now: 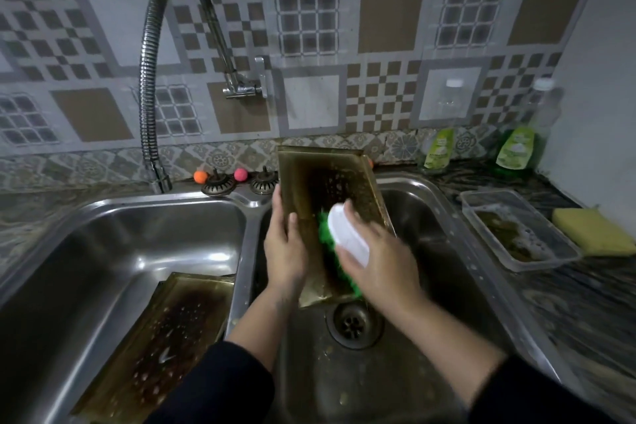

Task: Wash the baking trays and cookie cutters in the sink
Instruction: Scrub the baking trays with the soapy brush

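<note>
Standing over the double sink [113, 217], I have one baking tray [320, 189] propped upright in the right basin, its top edge leaning against the back rim, its bottom edge by the drain [352, 322]. A second baking tray [161, 337] lies tilted in the left basin. My left hand [284, 251] wraps the upright tray's left edge, thumb on its face. My right hand [375, 258] has a closed grip on a white scrubbing brush [347, 237], green bristles pressed on the tray. A yellow sponge [592, 231] sits at the surface's right edge.
</note>
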